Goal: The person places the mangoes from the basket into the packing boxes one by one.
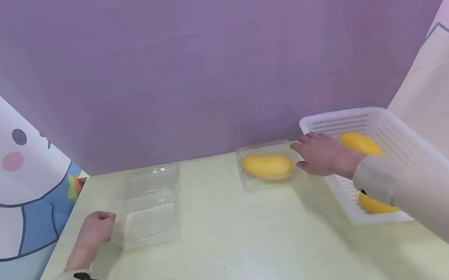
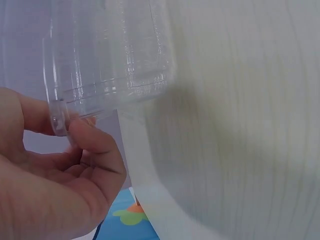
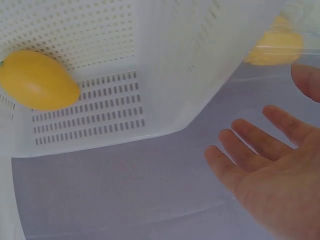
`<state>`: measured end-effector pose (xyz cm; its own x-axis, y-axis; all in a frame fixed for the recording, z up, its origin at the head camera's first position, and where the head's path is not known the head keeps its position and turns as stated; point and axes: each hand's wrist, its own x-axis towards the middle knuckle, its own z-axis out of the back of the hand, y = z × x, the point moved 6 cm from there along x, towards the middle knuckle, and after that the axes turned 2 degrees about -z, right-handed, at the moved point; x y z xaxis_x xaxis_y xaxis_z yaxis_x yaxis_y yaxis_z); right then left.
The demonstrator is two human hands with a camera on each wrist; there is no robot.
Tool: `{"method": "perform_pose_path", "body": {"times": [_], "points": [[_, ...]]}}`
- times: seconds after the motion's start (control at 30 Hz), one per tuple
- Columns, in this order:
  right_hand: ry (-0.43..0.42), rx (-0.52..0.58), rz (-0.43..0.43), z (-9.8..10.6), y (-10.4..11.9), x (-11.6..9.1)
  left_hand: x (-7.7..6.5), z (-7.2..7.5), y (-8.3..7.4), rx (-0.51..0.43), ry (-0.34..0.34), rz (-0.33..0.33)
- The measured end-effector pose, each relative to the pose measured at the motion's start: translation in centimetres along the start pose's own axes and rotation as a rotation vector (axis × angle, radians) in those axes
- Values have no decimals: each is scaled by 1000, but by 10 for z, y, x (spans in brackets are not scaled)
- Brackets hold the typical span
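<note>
My left hand (image 1: pixel 95 229) is at the left side of an unfolded clear plastic clamshell box (image 1: pixel 153 222). In the left wrist view, its thumb and curled index finger pinch the corner rim of the clear box (image 2: pixel 110 55). My right hand (image 1: pixel 324 155) hovers by the near-left wall of a white basket, fingers spread, holding nothing. Just left of its fingertips a yellow mango (image 1: pixel 268 166) lies in a second clear box (image 1: pixel 252 186). The right wrist view shows this hand (image 3: pixel 270 170) palm up to the camera, apart from the boxed mango (image 3: pixel 277 47).
The white perforated basket (image 1: pixel 429 149) stands at the right, with a mango (image 1: pixel 361 143) towards its back and another yellow mango (image 1: pixel 375 203) near its front, partly behind the right sleeve. A purple backdrop (image 1: pixel 211 62) rises behind the pale table (image 1: pixel 236 258).
</note>
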<state>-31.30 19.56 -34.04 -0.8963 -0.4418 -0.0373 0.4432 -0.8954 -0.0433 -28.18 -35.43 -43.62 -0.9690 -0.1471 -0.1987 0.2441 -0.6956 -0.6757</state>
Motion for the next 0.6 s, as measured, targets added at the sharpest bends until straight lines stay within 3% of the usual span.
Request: {"method": "perform_pose_path", "body": {"times": [0.6], "points": [[-27,-30,-80,-5,-44,-12,-5,-27,-26,-55,35,-46]]}}
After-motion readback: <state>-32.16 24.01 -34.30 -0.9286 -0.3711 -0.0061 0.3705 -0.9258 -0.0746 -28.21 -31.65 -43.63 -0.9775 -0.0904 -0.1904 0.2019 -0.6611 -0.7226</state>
